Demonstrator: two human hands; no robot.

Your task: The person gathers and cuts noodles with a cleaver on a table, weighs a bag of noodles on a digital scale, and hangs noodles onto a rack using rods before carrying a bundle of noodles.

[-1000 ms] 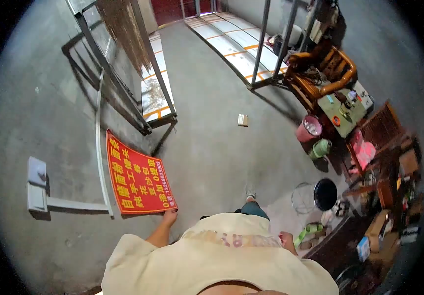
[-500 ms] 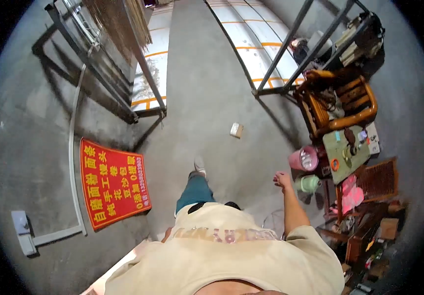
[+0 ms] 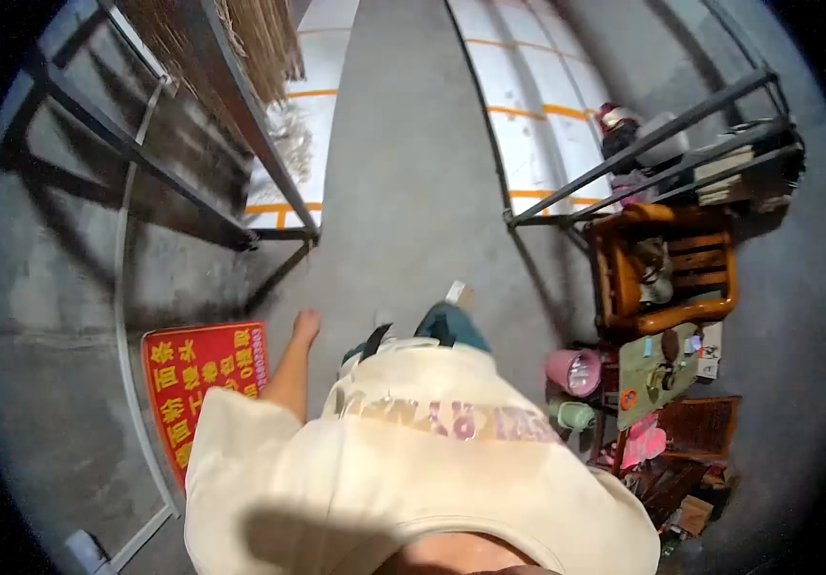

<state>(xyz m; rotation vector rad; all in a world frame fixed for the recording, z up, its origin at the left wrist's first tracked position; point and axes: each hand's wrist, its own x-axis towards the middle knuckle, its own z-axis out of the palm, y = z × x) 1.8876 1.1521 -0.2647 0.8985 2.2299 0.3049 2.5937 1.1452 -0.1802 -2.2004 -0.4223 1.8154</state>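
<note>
My left hand (image 3: 306, 327) is out in front of my left side, over the grey floor and near the red sign (image 3: 204, 379) with yellow lettering. It looks rounded and slightly blurred, so I cannot make out how its fingers lie. No object shows in it. My right hand is out of view, behind or beside my cream shirt (image 3: 451, 470). Just beyond my raised leg in teal trousers (image 3: 461, 331), a small pale box-like item (image 3: 458, 291) lies on the floor, partly covered by the knee.
Metal frames stand left (image 3: 269, 144) and right (image 3: 662, 144), with white orange-striped panels (image 3: 528, 72) along the walkway (image 3: 394, 144). To the right are a wooden armchair (image 3: 686, 311), a low table (image 3: 643, 383), a pink bucket (image 3: 574, 372) and a green container (image 3: 574, 415). Strands (image 3: 259, 48) hang at upper left.
I have moved forward; the box-like item is closer to my legs. My left hand has swung into view, and my right hand, earlier near the buckets, has gone out of view.
</note>
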